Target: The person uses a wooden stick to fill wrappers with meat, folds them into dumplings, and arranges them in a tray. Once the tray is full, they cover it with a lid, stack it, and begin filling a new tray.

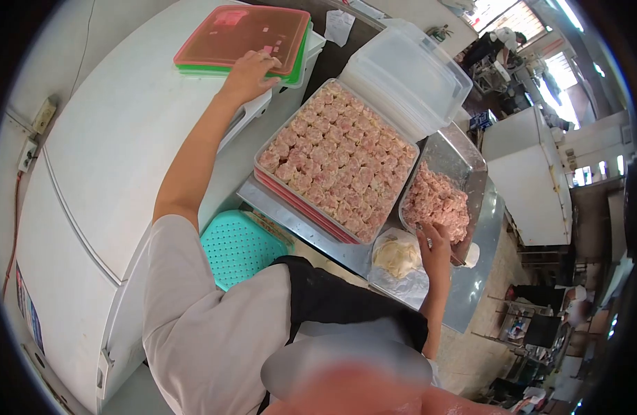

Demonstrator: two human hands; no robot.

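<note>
My left hand (253, 69) is stretched far out, its fingers spread flat on a red lid (228, 34) that tops a stack with a green one, on the white chest freezer (111, 159). My right hand (436, 242) rests at the near edge of a metal tray of minced pink filling (436, 200) and seems to grip a thin utensil (458, 260). Between my arms lies a pink tray (311, 207) packed with rows of several filled dumplings (336, 162). A bag of pale round wrappers (398, 256) sits just left of my right hand.
A clear plastic box (408, 72) stands behind the dumpling tray. The trays rest on a steel table (471, 290). A teal perforated basket (239, 245) sits by my left side. White cabinets (533, 180) and clutter fill the room at right.
</note>
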